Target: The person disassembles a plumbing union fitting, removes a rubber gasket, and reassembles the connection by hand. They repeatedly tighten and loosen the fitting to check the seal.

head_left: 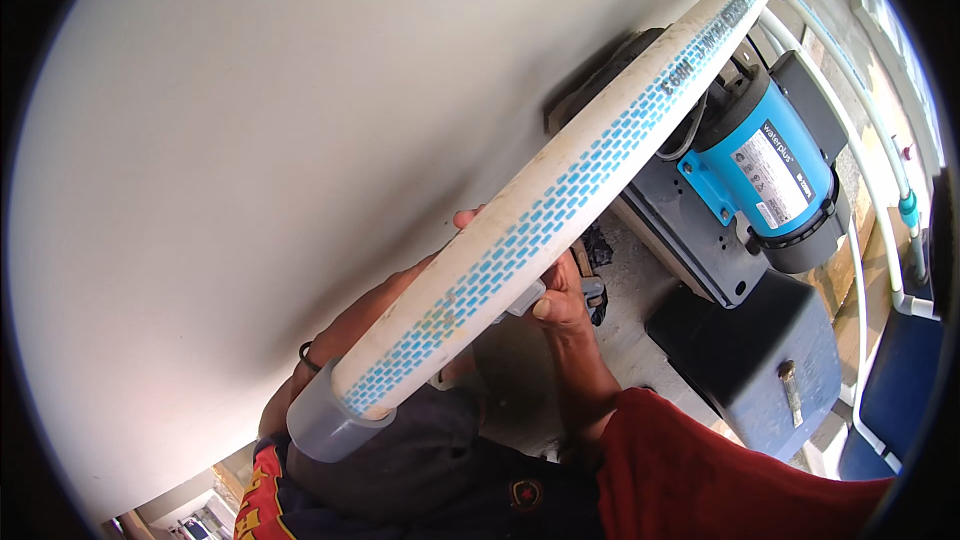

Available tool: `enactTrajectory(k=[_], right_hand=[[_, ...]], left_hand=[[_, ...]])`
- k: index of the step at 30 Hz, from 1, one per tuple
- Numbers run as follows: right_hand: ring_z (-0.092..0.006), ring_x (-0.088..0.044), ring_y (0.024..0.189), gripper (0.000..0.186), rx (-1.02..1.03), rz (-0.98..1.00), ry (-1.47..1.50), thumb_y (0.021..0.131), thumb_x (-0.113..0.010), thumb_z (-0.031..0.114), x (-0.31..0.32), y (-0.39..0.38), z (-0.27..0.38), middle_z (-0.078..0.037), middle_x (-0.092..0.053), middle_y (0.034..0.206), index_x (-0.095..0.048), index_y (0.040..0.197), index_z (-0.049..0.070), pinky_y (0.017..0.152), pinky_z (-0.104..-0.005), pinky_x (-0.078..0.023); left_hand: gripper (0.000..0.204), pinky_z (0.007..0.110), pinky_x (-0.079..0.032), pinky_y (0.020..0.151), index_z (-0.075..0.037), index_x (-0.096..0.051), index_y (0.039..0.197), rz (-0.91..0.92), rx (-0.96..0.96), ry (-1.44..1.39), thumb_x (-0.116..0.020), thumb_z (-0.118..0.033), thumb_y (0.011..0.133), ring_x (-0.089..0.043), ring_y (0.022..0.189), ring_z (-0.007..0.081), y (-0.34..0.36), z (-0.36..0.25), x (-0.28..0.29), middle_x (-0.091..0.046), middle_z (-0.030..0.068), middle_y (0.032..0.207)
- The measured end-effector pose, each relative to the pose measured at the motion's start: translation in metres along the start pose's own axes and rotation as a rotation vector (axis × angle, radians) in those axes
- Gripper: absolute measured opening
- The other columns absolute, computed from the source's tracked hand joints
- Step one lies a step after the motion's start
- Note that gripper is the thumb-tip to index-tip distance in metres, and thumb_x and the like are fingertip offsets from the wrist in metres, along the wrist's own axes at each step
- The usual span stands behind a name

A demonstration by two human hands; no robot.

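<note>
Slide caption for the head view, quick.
Left hand and right hand, partly hidden behind a blue-patterned white pipe with gray end fitting; blue motor at right.

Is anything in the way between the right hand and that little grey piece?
Nothing visible is in the way: the right hand appears to touch the grey piece already. The blue-patterned white pipe passes in front, hiding part of both from the camera.

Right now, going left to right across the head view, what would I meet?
Grey collar on the pipe's lower end, left hand's fingertips, right hand, blue motor, teal pipe coupling.
</note>
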State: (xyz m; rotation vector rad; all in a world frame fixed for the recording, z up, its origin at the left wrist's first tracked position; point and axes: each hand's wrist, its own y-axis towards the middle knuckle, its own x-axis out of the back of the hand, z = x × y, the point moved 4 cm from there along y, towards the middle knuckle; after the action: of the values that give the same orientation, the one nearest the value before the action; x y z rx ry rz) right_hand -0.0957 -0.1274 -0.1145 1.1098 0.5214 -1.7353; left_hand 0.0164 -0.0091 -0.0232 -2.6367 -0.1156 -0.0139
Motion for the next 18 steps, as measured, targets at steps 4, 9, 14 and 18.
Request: enactTrajectory(k=[4, 9, 14, 18], right_hand=[[-0.0264, -0.049, 0.128, 0.111, 0.074, -0.083, -0.124, 0.065, -0.087, 0.052, -0.006, -0.008, 0.01, -0.015, -0.049, 0.139, -0.034, 0.144, -0.005, 0.109, -0.0399, -0.036], [-0.025, -0.048, 0.128, 0.101, 0.025, -0.139, -0.199, 0.068, -0.09, 0.033, -0.009, -0.012, 0.016, -0.014, -0.048, 0.138, -0.034, 0.143, -0.005, 0.109, -0.0395, -0.036], [-0.0223, -0.058, 0.117, 0.098, 0.037, -0.208, -0.199, 0.061, -0.091, 0.036, -0.006, -0.012, 0.016, -0.012, -0.059, 0.126, -0.043, 0.137, -0.004, 0.102, -0.0367, -0.044], [-0.026, -0.047, 0.131, 0.097, -0.019, -0.089, -0.102, 0.065, -0.088, 0.011, -0.006, -0.012, 0.021, -0.015, -0.048, 0.14, -0.033, 0.144, -0.004, 0.111, -0.0401, -0.035]], left_hand=[[0.052, 0.033, -0.047, 0.092, 0.0, -0.046, 0.134, -0.006, -0.019, 0.069, -0.06, -0.031, 0.095, -0.06, 0.107, 0.0195, 0.004, -0.002, 0.0, -0.059, 0.0143, 0.12], [0.05, 0.033, -0.046, 0.092, 0.0, -0.047, 0.133, -0.017, -0.042, 0.116, -0.06, -0.03, 0.095, -0.06, 0.107, 0.0193, 0.007, -0.004, 0.0, -0.059, 0.0142, 0.119], [0.049, 0.033, -0.046, 0.093, 0.0, -0.048, 0.133, -0.021, -0.055, 0.138, -0.06, -0.03, 0.095, -0.06, 0.107, 0.0191, 0.006, -0.005, 0.0, -0.06, 0.014, 0.118], [0.049, 0.033, -0.046, 0.093, 0.0, -0.049, 0.132, -0.023, -0.061, 0.157, -0.06, -0.03, 0.095, -0.06, 0.107, 0.019, 0.006, -0.006, 0.0, -0.061, 0.0139, 0.118]])
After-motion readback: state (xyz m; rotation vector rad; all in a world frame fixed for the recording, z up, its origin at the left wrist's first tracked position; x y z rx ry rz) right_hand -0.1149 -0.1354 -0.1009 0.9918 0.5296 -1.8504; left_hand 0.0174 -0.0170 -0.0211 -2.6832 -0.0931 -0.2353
